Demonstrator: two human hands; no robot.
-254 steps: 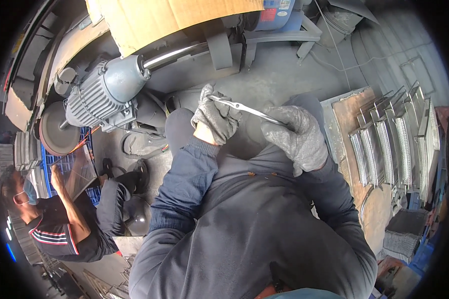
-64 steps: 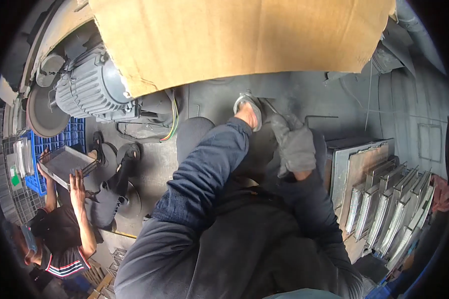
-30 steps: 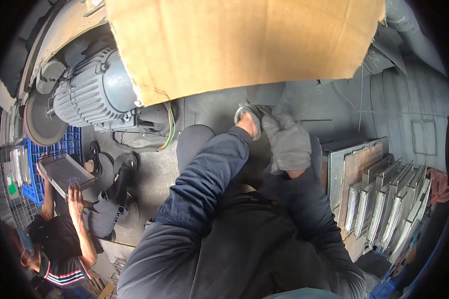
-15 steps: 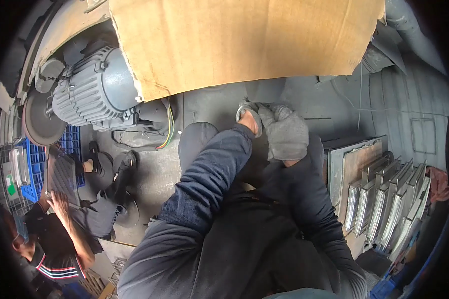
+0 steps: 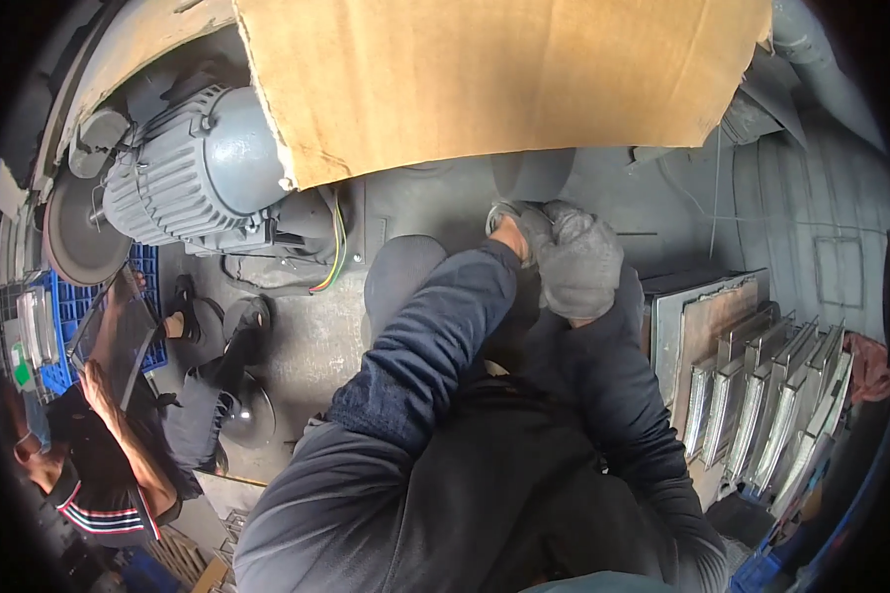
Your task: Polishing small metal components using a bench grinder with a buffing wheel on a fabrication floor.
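Note:
Both my hands are gloved in grey and pressed together in front of my knees, just below a cardboard sheet (image 5: 504, 79). My right hand (image 5: 581, 265) is closed, its back toward me, against the side of my left hand (image 5: 534, 235). Bare wrist shows between the left glove's cuff and the dark blue sleeve (image 5: 445, 311). The left fingers are hidden behind the right hand, and whatever the right fingers grip cannot be made out.
At left a grey electric motor (image 5: 198, 163) stands beside a round wheel (image 5: 87, 217), with loose coloured wires below. A seated co-worker (image 5: 109, 465) holds a flat framed panel (image 5: 119, 331) near a blue crate (image 5: 146, 296). Several silvery flat panels (image 5: 761, 415) stand upright at right.
My joined hands have shifted slightly right in the picture. The co-worker has raised and tilted the flat panel, with a second hand now showing at its top.

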